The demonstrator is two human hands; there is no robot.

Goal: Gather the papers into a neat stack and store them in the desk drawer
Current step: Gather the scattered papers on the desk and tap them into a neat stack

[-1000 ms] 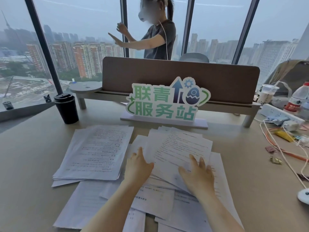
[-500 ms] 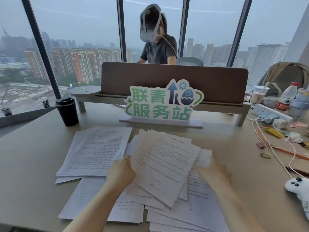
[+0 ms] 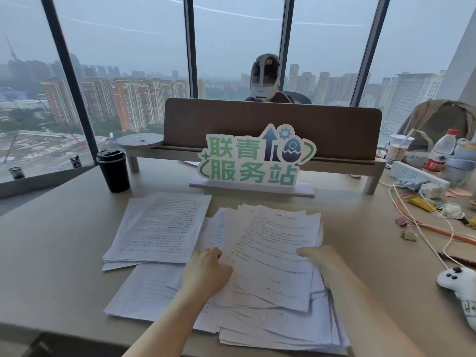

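Printed white papers lie spread over the beige desk. A loose, fanned bundle of sheets sits in front of me, gripped at its left edge by my left hand and at its right edge by my right hand. Under it rest more uneven sheets. A separate pile of papers lies to the left, with a single sheet below it. No drawer is in view.
A green sign stands behind the papers, before a brown divider; a person sits beyond it. A black cup is at back left. Cables, clips, bottles and a white controller crowd the right side.
Both hands have closed in on the sides of the middle bundle, drawing its sheets together. The camera has come nearer. The person behind the divider has sunk lower.
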